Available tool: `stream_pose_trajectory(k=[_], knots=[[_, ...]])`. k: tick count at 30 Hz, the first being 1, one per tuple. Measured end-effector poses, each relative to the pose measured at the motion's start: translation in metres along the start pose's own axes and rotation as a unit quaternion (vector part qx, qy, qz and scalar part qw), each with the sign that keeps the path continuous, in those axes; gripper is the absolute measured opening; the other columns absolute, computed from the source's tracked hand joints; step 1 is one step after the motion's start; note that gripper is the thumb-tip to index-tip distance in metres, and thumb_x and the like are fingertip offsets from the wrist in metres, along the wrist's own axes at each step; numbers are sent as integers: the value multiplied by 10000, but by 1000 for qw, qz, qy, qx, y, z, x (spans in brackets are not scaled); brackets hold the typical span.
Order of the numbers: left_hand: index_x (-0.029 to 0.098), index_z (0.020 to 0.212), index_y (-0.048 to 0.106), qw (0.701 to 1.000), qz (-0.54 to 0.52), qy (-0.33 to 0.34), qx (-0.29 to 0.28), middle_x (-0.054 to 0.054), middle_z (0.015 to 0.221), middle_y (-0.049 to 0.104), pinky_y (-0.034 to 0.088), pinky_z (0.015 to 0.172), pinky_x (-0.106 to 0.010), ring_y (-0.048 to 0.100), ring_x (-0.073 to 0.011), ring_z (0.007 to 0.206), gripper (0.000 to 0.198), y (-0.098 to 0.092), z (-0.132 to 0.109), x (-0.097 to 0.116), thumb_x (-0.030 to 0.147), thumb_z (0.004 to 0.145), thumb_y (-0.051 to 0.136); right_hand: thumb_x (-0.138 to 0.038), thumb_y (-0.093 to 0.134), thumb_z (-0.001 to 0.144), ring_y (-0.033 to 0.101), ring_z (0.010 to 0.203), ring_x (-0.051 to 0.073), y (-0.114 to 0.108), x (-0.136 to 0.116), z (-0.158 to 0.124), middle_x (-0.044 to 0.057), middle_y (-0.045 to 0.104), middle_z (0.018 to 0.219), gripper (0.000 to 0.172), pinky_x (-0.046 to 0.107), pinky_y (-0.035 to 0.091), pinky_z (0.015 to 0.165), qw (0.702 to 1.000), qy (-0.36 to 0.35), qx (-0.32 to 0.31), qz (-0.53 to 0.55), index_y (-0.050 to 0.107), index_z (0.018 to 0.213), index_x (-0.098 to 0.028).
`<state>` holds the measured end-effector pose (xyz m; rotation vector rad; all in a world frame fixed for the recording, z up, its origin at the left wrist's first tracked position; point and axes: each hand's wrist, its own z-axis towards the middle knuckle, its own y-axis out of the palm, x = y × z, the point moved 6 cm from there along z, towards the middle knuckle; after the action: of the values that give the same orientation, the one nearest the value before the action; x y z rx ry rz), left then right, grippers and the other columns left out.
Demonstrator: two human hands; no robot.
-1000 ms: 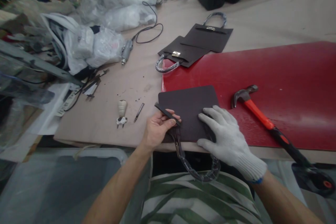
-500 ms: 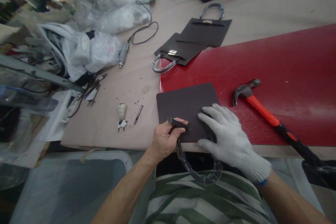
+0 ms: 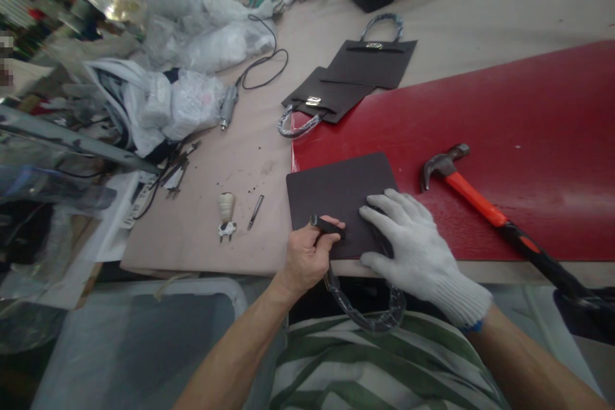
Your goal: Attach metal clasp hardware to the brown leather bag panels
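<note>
My bare left hand (image 3: 307, 256) pinches a short dark punch-like tool (image 3: 327, 225), tilted over the lower part of a dark brown leather bag panel (image 3: 336, 186). Its working end is hidden by my fingers. My right hand (image 3: 413, 243), in a white knitted glove, rests with fingers spread on the panel's right side. A plastic-wrapped handle (image 3: 368, 320) hangs from the panel over the table's front edge. The panel lies on a red sheet (image 3: 519, 102). To the right is a claw hammer (image 3: 480, 198) with an orange and black handle.
Two brown bag panels (image 3: 331, 86) with handles and gold clasps lie farther back. On the left are a slim metal punch (image 3: 256, 212), a two-pronged tool with a wrapped grip (image 3: 227, 214) and a corded grey tool (image 3: 229, 106). Plastic-wrapped bundles (image 3: 192, 102) crowd the left edge.
The view has shifted slightly. Both hands keep their places on the panel, and the dark tool stays in my left hand.
</note>
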<state>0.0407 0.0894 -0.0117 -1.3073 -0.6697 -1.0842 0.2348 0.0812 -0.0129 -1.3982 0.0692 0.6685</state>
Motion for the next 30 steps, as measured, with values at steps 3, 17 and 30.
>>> stream_pose_trajectory(k=[3,17,30], knots=[[183,999,718,1000,-3,12,5,-55,978,810,625,886,-300,770,-182,912,139,1,0,-1,184,924,601,-378,782,749,413,1437,440,1,1,-1,155,557,1495,656,636,337,1197,1000,-1,4,-3,664,1355,-154],[179,1009,696,999,-25,8,20,-53,945,812,620,838,-276,777,-173,874,126,-2,-6,-1,172,917,610,-278,742,784,526,1357,383,-8,-10,-20,141,609,1434,555,634,366,1193,990,19,80,115,666,1326,-189],[174,1029,679,982,-141,-128,17,-57,956,807,597,883,-287,767,-177,900,128,-10,-23,-18,233,919,652,-186,829,694,748,860,198,79,-30,-122,79,766,1013,288,308,645,768,366,485,82,790,745,970,-190]])
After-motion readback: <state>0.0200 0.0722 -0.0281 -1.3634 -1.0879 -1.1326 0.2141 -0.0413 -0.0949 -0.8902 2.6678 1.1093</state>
